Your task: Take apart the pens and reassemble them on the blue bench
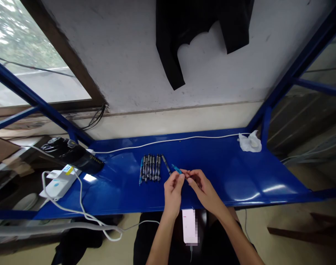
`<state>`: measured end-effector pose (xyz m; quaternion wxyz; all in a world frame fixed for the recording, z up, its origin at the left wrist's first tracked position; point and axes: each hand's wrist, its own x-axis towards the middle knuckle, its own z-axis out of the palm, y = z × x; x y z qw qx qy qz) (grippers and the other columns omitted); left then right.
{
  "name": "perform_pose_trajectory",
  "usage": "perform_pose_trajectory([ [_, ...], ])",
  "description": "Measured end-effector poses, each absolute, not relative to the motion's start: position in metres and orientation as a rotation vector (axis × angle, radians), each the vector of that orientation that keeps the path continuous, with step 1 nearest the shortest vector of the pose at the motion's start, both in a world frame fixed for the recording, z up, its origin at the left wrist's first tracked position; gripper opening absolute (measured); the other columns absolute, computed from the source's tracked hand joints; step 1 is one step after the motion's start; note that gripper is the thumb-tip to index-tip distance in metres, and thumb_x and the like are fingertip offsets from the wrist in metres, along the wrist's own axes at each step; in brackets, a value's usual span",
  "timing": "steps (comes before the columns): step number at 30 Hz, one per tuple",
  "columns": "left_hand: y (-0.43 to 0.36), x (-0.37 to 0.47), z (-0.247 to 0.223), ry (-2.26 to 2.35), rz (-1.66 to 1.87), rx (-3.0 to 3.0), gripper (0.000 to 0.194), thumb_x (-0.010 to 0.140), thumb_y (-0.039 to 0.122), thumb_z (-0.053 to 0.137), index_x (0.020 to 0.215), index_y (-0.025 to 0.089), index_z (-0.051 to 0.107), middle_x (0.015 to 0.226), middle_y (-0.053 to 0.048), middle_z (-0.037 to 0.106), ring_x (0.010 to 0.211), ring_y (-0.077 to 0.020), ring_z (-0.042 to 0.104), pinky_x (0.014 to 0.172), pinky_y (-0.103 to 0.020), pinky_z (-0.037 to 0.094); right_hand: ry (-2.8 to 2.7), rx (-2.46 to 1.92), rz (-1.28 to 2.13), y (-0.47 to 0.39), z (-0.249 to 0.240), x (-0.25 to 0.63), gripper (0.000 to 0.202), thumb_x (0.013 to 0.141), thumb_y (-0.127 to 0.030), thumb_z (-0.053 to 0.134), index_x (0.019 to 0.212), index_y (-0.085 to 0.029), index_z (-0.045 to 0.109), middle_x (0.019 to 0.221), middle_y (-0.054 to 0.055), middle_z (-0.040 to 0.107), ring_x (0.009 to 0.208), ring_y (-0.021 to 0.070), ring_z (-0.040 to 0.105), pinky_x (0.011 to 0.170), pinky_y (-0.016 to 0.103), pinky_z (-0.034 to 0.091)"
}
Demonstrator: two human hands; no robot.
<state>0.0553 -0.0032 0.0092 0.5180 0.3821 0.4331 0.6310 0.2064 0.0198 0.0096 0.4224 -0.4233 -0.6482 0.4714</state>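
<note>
Both hands meet above the front part of the blue table. My left hand (173, 187) is closed, with its thumb and fingers pinching a blue pen (177, 170) whose bright blue end sticks out past the fingertips. My right hand (202, 187) is closed too, its fingers around the pen's other end, which is mostly hidden. Just left of the hands, a grey and black pen (165, 163) lies slanted on the table. Farther left is a side-by-side row of several grey and black pens (151, 167), with another blue pen (141, 171) at its left end.
A black bottle (74, 154) lies tilted at the left of the blue table (212, 154), beside a white power strip (60, 184) with looping cables. A white cord (162, 141) runs along the back to crumpled white tissue or plastic (250, 141). A pale rectangular device (188, 224) rests below the table edge.
</note>
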Motion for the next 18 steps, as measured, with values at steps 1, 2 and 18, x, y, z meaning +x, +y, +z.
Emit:
perform_pose_trajectory([
  [1, -0.003, 0.056, 0.008, 1.037, 1.552, 0.882, 0.032, 0.103, 0.048, 0.072, 0.113, 0.018, 0.078, 0.103, -0.009, 0.076, 0.099, -0.0221, 0.072, 0.095, -0.034, 0.056, -1.601, -1.072, 1.109, 0.017, 0.009, 0.206, 0.029, 0.110, -0.050, 0.057, 0.124, -0.025, 0.062, 0.116, 0.009, 0.072, 0.101, 0.0225, 0.070, 0.093, 0.037, 0.058],
  [2, -0.004, 0.057, 0.007, 1.023, 1.586, 0.837, 0.032, 0.105, 0.049, 0.069, 0.114, 0.019, 0.076, 0.096, -0.007, 0.073, 0.094, -0.0197, 0.070, 0.092, -0.031, 0.055, -1.590, -1.088, 1.009, 0.010, 0.008, 0.207, 0.026, 0.110, -0.047, 0.058, 0.123, -0.025, 0.062, 0.118, 0.011, 0.072, 0.105, 0.0241, 0.070, 0.095, 0.040, 0.058],
  [18, -0.008, 0.059, 0.010, 0.992, 1.471, 0.891, 0.049, 0.110, 0.060, 0.054, 0.128, 0.020, 0.074, 0.093, -0.006, 0.063, 0.070, -0.0136, 0.044, 0.065, -0.029, 0.037, -2.429, -1.783, 0.981, -0.141, -0.221, 0.218, 0.058, 0.107, -0.041, 0.042, 0.143, -0.008, 0.072, 0.107, 0.025, 0.084, 0.092, 0.0411, 0.084, 0.079, 0.046, 0.065],
])
